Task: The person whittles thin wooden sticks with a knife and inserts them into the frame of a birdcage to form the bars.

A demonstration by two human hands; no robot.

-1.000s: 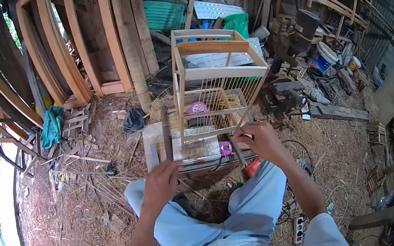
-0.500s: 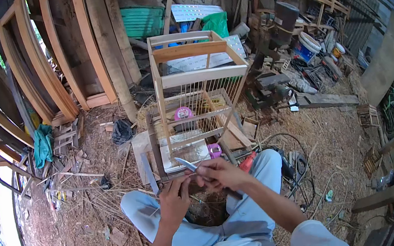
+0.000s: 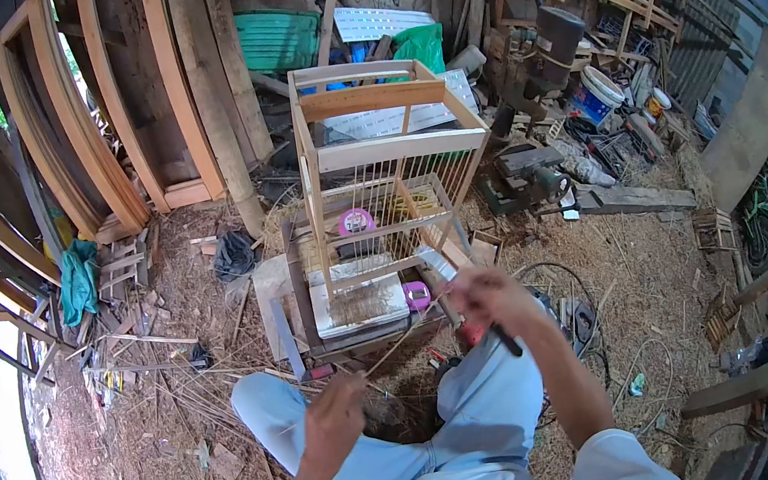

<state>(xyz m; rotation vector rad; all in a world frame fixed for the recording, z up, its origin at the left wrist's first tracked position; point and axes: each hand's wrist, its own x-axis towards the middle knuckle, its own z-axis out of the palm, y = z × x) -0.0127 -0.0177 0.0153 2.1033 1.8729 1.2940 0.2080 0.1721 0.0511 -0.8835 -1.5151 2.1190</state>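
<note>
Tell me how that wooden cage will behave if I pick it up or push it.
The cage is probably light for its size, being an open frame. Its bars look thin, so they could flex or snap if squeezed. Pushed near the top, it might tip, since it stands fairly tall.

Knife (image 3: 435, 262), pale-bladed and dark-handled, held tilted, blade pointing forward and left. Stick (image 3: 403, 337), thin, straight, light brown, held slantwise to the left of the knife, right end farther forward.
</note>
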